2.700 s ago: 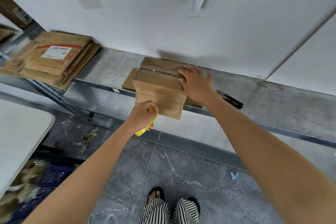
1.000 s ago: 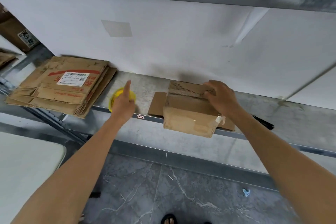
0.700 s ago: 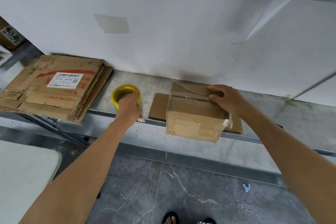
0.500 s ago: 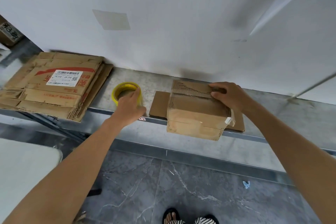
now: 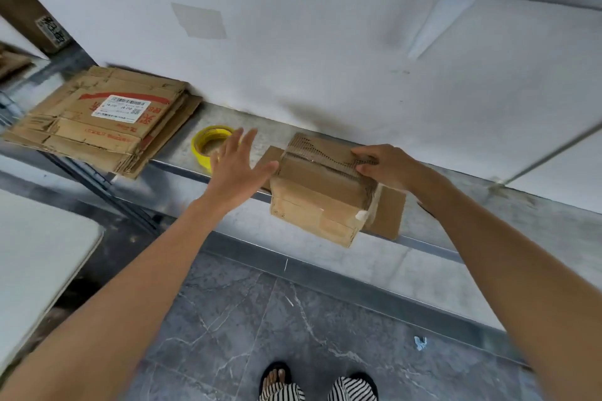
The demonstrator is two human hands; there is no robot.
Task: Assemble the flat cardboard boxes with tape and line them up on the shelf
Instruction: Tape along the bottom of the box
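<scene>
Left hand (image 5: 239, 169) spread open — right hand (image 5: 387, 166) grips box (image 5: 319, 202)

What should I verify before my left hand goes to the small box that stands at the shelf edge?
1. Left hand free: ok, fingers straight, holding nothing.
2. Yellow tape roll put down: ok, it lies flat on the grey metal shelf, apart from the box.
3. Right hand secures the small brown cardboard box: ok, fingers curl over its top.
4. Box fully supported: not ok, its front overhangs the shelf edge.
5. Tape seam closed: cannot tell; a loose tape end seems to show at the front right corner.
6. Stack of flat brown cardboard boxes out of the way: ok, it lies further left.
</scene>
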